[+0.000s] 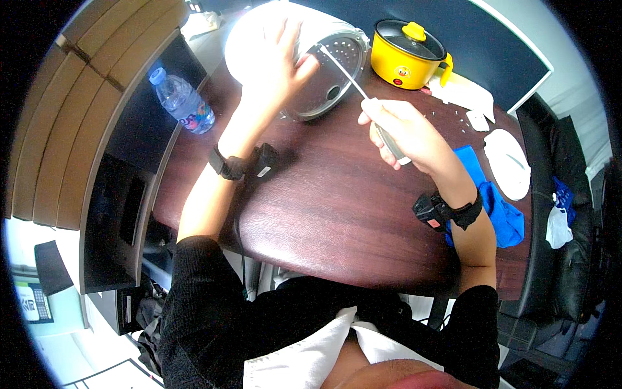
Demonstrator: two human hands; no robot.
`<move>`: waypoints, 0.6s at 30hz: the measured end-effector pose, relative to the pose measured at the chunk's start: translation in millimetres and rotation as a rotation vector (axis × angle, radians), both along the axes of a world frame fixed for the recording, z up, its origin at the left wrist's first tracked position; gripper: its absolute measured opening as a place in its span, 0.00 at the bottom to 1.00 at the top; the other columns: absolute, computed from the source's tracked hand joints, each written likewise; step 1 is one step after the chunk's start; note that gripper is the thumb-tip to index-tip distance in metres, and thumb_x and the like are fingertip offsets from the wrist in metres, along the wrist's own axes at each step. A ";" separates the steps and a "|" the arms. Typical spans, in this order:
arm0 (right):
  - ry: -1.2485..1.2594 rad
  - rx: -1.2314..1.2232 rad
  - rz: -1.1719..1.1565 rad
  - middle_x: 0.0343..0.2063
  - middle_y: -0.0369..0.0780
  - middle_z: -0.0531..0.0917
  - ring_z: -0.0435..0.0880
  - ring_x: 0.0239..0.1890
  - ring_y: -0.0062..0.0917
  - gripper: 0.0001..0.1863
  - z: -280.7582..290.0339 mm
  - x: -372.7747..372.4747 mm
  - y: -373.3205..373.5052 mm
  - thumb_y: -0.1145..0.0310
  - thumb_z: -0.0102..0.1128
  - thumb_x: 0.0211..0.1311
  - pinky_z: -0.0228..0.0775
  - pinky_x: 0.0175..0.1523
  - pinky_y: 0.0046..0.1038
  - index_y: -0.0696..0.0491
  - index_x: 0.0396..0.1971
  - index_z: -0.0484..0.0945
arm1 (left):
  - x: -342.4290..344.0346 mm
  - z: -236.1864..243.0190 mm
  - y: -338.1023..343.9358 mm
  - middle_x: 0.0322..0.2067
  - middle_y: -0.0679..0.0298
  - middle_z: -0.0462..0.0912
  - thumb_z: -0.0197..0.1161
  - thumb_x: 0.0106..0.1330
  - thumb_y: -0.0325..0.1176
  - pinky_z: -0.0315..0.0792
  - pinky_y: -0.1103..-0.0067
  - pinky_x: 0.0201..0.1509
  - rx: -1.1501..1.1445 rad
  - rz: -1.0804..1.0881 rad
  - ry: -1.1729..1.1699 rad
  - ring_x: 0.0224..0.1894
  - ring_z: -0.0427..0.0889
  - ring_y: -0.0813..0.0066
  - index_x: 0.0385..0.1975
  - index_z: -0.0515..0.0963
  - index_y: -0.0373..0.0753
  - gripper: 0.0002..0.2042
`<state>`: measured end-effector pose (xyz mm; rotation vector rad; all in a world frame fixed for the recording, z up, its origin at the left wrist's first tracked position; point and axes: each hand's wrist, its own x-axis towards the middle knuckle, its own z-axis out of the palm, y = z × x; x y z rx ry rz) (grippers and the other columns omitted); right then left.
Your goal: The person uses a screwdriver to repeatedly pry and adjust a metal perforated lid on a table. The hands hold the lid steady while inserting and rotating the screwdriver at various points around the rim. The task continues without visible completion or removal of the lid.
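A white rounded appliance (249, 48), like a rice cooker, lies tipped on the table at the far side. Its dark, perforated round base (322, 87) faces toward me. My left hand (280, 68) rests on its side with fingers stretched out and the thumb over the base's edge. Closed around the pale grey handle of a screwdriver (347, 74) is my right hand (405, 129). The long metal shaft slants up and left, its tip at the upper rim of the base beside my left thumb. Whether the tip sits in a screw is too small to tell.
A yellow electric pot (405, 61) with a lid stands at the back right. Near it lie white scraps, a white oval piece (507, 163) and a blue cloth (495, 211). A water bottle (183, 104) stands at the left table edge. The brown tabletop (317, 207) extends toward me.
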<state>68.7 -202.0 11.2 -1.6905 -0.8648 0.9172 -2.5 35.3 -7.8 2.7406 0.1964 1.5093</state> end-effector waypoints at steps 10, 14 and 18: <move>0.270 0.096 0.062 0.15 0.36 0.73 0.73 0.09 0.20 0.25 -1.6 -15.7 7.5 0.47 0.44 0.70 0.65 0.12 0.23 0.59 0.35 0.72 | -0.6 2.9 -1.0 0.60 0.50 0.69 0.62 0.57 0.41 0.57 0.55 0.66 0.048 0.028 0.017 0.62 0.65 0.40 0.61 0.67 0.44 0.30; -0.597 -0.003 -0.077 0.16 0.41 0.75 0.77 0.13 0.25 0.20 0.4 -12.2 9.3 0.52 0.49 0.69 0.69 0.16 0.26 0.57 0.33 0.73 | -9.3 8.4 -6.9 0.59 0.39 0.65 0.61 0.57 0.35 0.55 0.57 0.68 -0.062 -0.024 0.111 0.64 0.61 0.40 0.61 0.62 0.29 0.32; -1.507 0.103 -0.181 0.19 0.46 0.78 0.80 0.17 0.31 0.14 -11.4 -7.4 7.1 0.58 0.52 0.66 0.73 0.20 0.27 0.53 0.32 0.76 | -0.3 -2.4 8.5 0.60 0.46 0.68 0.62 0.57 0.40 0.57 0.56 0.66 0.026 0.011 0.035 0.63 0.63 0.40 0.61 0.66 0.39 0.30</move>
